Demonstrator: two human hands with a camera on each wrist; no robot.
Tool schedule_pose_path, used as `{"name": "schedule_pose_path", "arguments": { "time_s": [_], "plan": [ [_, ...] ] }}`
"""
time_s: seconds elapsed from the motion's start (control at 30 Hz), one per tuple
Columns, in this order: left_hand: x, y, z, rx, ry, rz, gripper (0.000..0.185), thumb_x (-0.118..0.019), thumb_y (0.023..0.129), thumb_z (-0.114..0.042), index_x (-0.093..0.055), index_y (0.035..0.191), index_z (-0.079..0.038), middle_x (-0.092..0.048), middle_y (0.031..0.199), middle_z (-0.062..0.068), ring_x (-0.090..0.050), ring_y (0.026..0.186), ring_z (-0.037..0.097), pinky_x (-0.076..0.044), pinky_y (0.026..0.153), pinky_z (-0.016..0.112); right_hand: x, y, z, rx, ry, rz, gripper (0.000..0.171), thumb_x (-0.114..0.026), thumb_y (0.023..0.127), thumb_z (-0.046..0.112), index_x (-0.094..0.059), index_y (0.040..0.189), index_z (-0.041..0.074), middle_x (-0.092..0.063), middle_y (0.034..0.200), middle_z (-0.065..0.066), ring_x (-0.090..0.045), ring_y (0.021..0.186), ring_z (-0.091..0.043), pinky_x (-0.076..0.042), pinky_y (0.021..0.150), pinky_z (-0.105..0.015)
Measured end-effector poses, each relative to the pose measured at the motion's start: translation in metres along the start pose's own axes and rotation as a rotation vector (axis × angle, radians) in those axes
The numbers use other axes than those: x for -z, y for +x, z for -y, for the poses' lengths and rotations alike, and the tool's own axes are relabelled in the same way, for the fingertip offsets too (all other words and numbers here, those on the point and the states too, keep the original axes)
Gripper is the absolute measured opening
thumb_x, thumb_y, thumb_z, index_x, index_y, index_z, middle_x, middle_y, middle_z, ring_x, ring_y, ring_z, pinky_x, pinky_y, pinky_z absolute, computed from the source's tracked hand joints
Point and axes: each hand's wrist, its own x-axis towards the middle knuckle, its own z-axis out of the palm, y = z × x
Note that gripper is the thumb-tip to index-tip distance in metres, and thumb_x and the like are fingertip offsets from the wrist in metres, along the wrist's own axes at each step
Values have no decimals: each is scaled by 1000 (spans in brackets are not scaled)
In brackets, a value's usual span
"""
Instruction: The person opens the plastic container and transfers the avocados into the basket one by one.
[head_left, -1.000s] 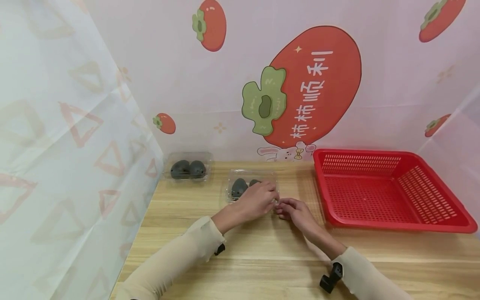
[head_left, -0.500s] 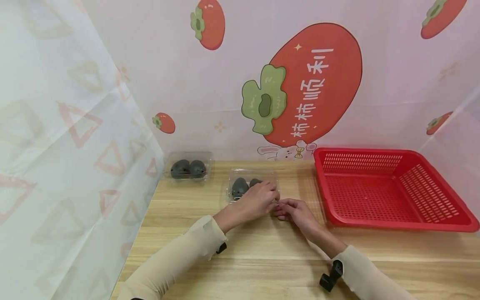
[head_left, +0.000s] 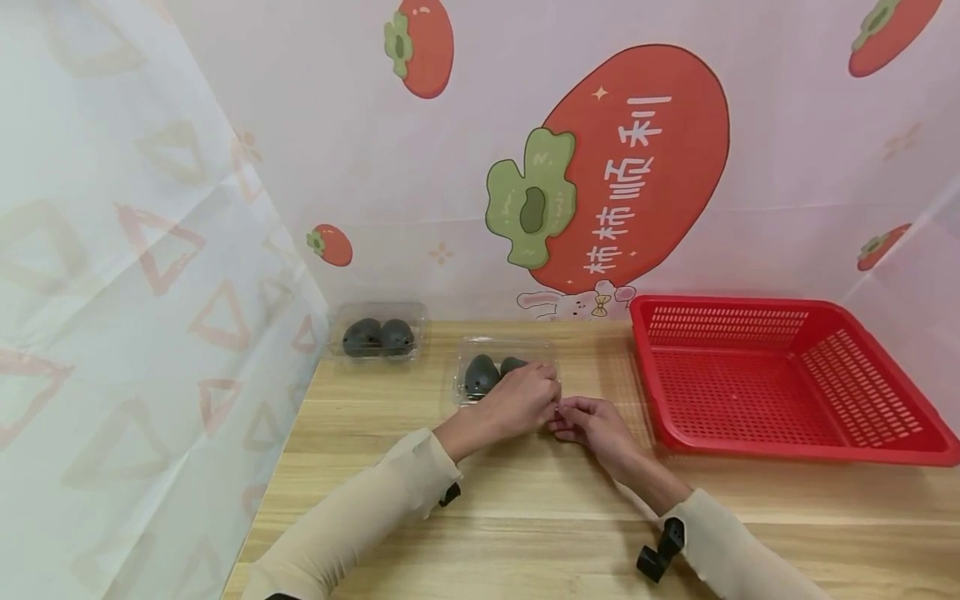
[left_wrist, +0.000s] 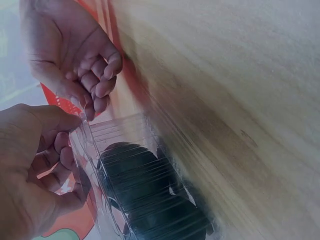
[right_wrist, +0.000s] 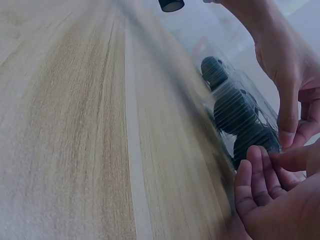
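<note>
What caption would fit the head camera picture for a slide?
Both hands, left hand and right hand, pinch the corner of a clear box of dark avocados on a wooden table beside a red basket.

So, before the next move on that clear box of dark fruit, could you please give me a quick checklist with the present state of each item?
1. Left hand grips the near clear box at its corner: ok.
2. Right hand fingers pinch the same corner: ok.
3. Box sits flat on the table: ok.
4. Lid open: cannot tell.
5. Red basket free of items: ok.
6. Second clear box lies apart from the hands: ok.
</note>
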Motion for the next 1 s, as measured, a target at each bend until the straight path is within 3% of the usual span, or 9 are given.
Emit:
{"name": "schedule_pose_path", "arguments": {
  "time_s": [0.57,1.0],
  "plan": [
    [1,6,5,3,-116,22,18,-70,98,-8,-79,84,-12,-66,88,-3,-62,85,13,-53,77,24,1,1,-1,-9,134,27,26,-54,110,4,-66,124,-13,-75,100,-5,-72,94,-16,-61,88,-29],
    [0,10,5,-2,-129,22,22,-66,98,-3,-76,79,-11,-63,81,-2,-58,76,10,-50,70,21,-3,5,-4,-10,191,-30,21,-57,107,4,-76,114,-3,-76,98,-5,-72,91,-17,-61,85,-30]
  ]
}}
